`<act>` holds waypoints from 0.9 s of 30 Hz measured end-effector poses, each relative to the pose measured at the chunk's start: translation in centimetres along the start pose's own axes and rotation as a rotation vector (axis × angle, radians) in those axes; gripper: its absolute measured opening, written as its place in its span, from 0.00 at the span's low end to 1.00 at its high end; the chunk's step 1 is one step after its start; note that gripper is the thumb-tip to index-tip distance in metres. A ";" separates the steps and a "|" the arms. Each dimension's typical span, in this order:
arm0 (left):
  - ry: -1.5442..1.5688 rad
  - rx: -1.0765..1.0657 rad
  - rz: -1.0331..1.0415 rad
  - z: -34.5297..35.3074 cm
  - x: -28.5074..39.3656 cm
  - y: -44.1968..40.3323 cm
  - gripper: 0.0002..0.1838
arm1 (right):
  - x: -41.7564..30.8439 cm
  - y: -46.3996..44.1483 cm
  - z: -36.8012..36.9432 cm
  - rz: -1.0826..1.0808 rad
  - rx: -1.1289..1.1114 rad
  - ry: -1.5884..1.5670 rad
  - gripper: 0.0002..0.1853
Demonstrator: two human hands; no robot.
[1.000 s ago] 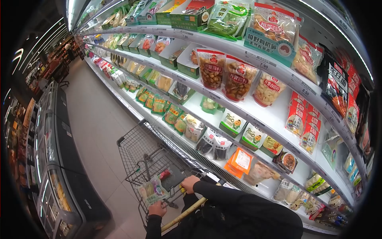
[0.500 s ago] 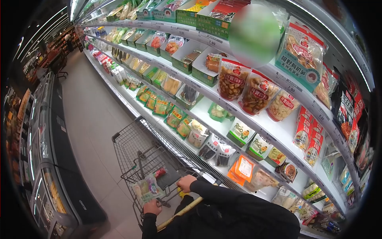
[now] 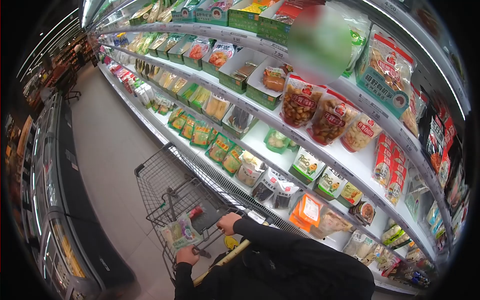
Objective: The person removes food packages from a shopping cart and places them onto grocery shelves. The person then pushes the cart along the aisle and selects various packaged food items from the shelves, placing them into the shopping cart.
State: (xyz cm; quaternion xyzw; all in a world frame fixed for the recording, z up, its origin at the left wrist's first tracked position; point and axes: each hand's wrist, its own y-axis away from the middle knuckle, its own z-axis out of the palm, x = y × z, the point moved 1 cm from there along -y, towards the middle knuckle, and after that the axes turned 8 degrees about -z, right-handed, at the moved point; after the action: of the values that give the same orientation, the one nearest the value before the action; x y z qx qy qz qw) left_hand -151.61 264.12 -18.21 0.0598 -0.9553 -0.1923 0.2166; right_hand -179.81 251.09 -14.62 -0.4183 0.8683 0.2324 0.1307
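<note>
A dark wire shopping cart [image 3: 165, 172] stands in front of me, close along the refrigerated shelves. My left hand [image 3: 187, 255] is closed around a grey bar at the cart's near end. Further right, my right hand [image 3: 229, 223] is also closed on the cart's frame. A clear plastic bag of produce [image 3: 181, 232] lies in the cart beside my left hand. Behind it is a small red package [image 3: 197, 211]. A pale yellow bar [image 3: 225, 262] crosses in front of my body, below both hands.
Lit shelves on the right hold red pouches [image 3: 301, 102], green-and-orange packets [image 3: 218, 148], an orange package [image 3: 305, 211] and many other packaged foods. Freezer cases [image 3: 65, 200] line the left side. A tiled aisle floor [image 3: 102, 135] runs between them; another cart stands far off.
The cart and both my hands have shifted slightly left in view. The nearer shelf goods appear a little further right. Both hands keep their hold.
</note>
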 end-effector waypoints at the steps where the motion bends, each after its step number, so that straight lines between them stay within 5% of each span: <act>1: 0.004 0.007 -0.002 -0.4 -0.1 -0.3 0.12 | 0.4 -0.6 0.3 -0.008 0.003 -0.028 0.12; 6: 0.030 0.061 0.069 -2.5 0.2 -1.1 0.17 | -0.2 -1.4 -1.5 -0.035 0.086 0.165 0.22; 11: 0.186 0.239 0.408 -6.1 4.8 -1.8 0.21 | 0.9 -0.5 -1.4 -0.037 0.146 -0.016 0.34; 19: 0.531 0.124 0.601 -7.7 16.5 -5.2 0.15 | 0.2 6.0 -5.7 0.027 0.414 -0.289 0.25; 27: 0.529 0.036 0.744 -7.7 19.9 -5.7 0.16 | 0.8 10.9 -8.9 0.184 0.557 -0.371 0.23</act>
State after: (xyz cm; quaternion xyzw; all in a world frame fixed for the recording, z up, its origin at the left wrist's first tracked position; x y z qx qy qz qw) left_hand -165.93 252.30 -6.27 -0.2365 -0.8269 -0.0629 0.5063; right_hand -189.16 251.93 -4.14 -0.2370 0.8940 0.0691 0.3739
